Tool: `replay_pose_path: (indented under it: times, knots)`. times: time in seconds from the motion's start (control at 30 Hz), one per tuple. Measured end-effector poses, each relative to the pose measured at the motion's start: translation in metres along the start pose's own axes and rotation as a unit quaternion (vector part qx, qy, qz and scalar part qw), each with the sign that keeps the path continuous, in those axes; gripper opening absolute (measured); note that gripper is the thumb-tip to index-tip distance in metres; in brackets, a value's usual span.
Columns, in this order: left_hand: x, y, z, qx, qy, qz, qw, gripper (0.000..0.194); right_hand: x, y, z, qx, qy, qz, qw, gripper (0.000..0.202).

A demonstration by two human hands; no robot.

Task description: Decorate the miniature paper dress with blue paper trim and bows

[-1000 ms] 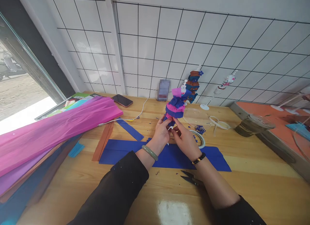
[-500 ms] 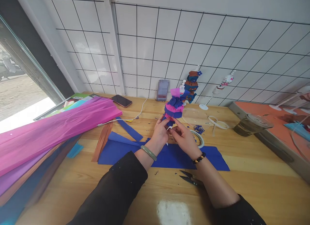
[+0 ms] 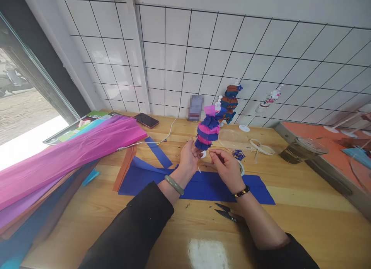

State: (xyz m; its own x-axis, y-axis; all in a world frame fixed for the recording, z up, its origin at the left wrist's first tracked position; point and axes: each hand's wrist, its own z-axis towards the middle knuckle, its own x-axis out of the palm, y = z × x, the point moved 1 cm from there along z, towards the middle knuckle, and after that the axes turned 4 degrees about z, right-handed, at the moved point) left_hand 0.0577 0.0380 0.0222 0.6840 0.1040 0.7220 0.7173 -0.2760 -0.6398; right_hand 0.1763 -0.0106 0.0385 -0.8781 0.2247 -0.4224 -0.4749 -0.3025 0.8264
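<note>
Near the middle, a ruffled pink and blue paper figure [image 3: 208,132] stands tilted over the table. My left hand [image 3: 189,159] is closed around its lower end, with a small white round piece by the fingertips. Just to the right, my right hand [image 3: 227,166] is pinched below the figure, apart from it; what its fingertips hold, if anything, is too small to make out. A long sheet of blue paper [image 3: 199,186] lies under both hands. A roll of tape [image 3: 241,168] is partly hidden behind my right hand.
Black snips [image 3: 226,213] lie beside my right forearm. Pink paper [image 3: 87,141], a phone [image 3: 146,120] and a cable are at the left. A brown and teal figure [image 3: 229,103] stands behind; a cup [image 3: 300,150] is at the right, by an orange-topped case [image 3: 319,139].
My right hand has moved off the figure's base to the right and slightly down. My left hand has shifted slightly left, and more of the blue ruffle now shows.
</note>
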Motion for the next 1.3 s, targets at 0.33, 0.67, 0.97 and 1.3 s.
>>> replay_pose_path:
  times: [0.33, 0.67, 0.97, 1.3]
  knots:
    - [-0.060, -0.072, -0.002, 0.136, -0.033, 0.394, 0.909, 0.034, 0.010, 0.006, -0.012, -0.060, 0.053, -0.109, 0.991, 0.046]
    - [-0.070, -0.090, -0.007, 0.052, 0.204, 0.762, 0.612, 0.027, 0.033, 0.017, -0.026, -0.144, 0.218, -0.202, 0.944, 0.026]
    - [-0.076, -0.075, 0.004, 0.087, 0.266, 0.779, 0.561, 0.015, 0.046, 0.014, -0.024, -0.131, 0.214, -0.232, 0.940, 0.022]
    - [-0.077, -0.078, 0.006, 0.081, 0.286, 0.769, 0.565, 0.020, 0.062, 0.027, -0.015, -0.056, 0.239, -0.339, 0.908, 0.027]
